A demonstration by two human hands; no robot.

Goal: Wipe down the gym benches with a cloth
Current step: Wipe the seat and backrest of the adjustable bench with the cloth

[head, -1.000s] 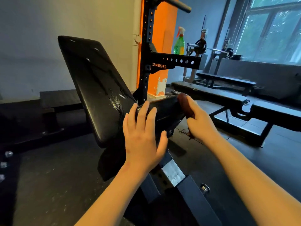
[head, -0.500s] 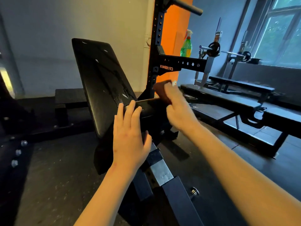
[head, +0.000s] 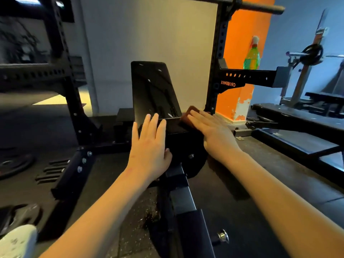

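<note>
Incline bench point(head: 175, 127) is seen end-on: its long axis runs near to far, straight toward the far wall. The frame beam point(head: 184, 202) is nearest, then the short seat pad, then the backrest point(head: 154, 90), raised steeply with its top end pointing up and slightly away. A brown cloth point(head: 186, 118) is pressed on the seat pad's far right corner, right at the seam with the backrest; it is mostly covered, so its own long axis cannot be told. The right hand point(head: 212, 131) is laid flat on the cloth, fingers straight and together, pointed far-left, nothing gripped. The left hand point(head: 149, 146) is laid flat on the seat pad's left side, fingers extended toward the backrest base, thumb against the pad's near edge, nothing gripped. A black rack upright point(head: 219, 53) stands just right of the backrest, with a green spray bottle point(head: 251, 54) seen above its side arm. A flat bench point(head: 297, 116) lies to the far right. A weight plate point(head: 13, 164) lies on the floor at left.
</note>
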